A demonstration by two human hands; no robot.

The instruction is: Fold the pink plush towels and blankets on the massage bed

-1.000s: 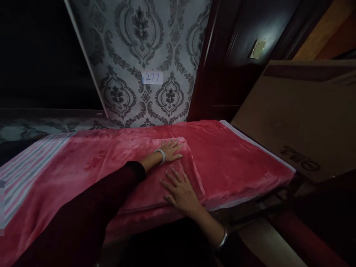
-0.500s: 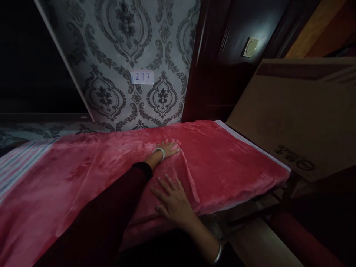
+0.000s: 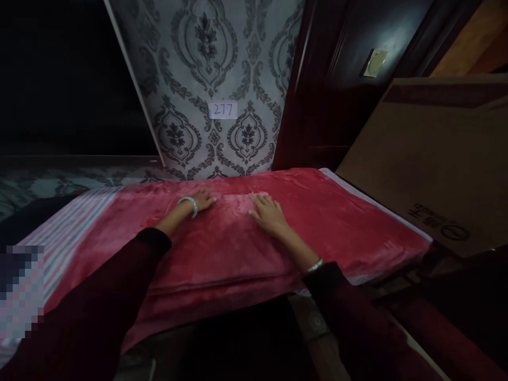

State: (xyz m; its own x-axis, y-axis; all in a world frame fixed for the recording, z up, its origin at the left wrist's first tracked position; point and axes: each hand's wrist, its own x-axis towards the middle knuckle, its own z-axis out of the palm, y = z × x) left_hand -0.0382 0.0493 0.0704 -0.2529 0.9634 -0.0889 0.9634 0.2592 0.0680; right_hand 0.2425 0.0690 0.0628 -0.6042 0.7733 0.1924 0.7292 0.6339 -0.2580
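Note:
A plush red-pink blanket (image 3: 230, 248) lies folded in layers over a low bed or bench. My left hand (image 3: 202, 200) rests flat on its far part, palm down, fingers spread. To the right of it, my right hand (image 3: 269, 211) also lies on the blanket with its fingers stretched out, pointing towards the wall. Nothing is held in either hand. A folded edge of the blanket runs along the near side, below both forearms.
A striped sheet (image 3: 79, 211) shows at the left and along the right edge. On the right stands a large cardboard box (image 3: 432, 153). Behind are a patterned wall with a paper label (image 3: 223, 110), a dark screen (image 3: 67, 79) and a dark wooden door panel (image 3: 317, 95).
My right hand has moved away from me, further across the blanket. My left hand has shifted to the left. The raised fold near the middle now lies flatter, and the view has turned slightly left.

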